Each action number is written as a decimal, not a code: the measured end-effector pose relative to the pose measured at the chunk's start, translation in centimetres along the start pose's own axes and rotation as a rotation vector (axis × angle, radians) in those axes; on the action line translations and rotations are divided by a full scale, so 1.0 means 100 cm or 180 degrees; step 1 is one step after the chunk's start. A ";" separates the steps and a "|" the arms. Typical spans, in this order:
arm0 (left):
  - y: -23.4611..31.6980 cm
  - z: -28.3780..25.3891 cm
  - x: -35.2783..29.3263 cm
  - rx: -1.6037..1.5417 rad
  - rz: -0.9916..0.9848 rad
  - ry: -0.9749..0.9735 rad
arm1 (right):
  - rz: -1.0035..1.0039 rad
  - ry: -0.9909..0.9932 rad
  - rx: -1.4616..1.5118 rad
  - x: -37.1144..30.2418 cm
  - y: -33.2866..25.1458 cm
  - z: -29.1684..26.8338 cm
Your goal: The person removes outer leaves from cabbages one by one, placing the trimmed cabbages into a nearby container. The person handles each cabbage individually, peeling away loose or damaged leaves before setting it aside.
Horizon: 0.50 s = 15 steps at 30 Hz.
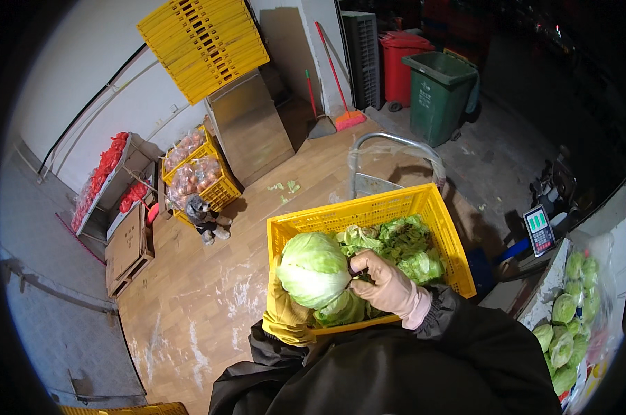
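A pale green cabbage (315, 268) rests in my left hand (286, 315), which wears a yellow glove. Its fingers are mostly hidden under and behind the cabbage. Close by the cabbage's right side, my right hand (390, 287), in a pink glove, is closed with fingers curled. Something small and dark shows at its fingertips, too little of it to name. Below both hands stands a yellow plastic crate (454, 250) with loose cabbage leaves (413, 243) in it.
Green cabbages (563, 342) lie on a surface at the right beside a lit scale (538, 229). Behind the crate is a metal cart handle (396, 138). A small grey dog (206, 218) is by yellow crates (219, 190) of bagged produce. Bins (437, 97), a broom (347, 119) and stacked crates (206, 48) stand farther back.
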<state>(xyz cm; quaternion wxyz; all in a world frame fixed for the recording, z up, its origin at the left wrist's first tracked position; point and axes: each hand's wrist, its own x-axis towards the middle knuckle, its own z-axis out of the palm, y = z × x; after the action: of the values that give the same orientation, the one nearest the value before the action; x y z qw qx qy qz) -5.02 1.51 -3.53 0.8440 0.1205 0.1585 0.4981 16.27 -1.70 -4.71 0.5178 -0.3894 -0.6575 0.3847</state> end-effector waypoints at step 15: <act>-0.016 0.019 -0.002 0.0452 0.0580 0.0056 | -0.0433 0.0778 -0.0629 0.001 -0.031 -0.017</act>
<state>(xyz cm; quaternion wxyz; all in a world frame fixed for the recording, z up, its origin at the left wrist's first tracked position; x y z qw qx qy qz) -3.07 0.47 -2.29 0.7831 0.1895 0.1892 0.5613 17.52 -2.66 -1.53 0.5779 -0.4370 -0.6491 0.2320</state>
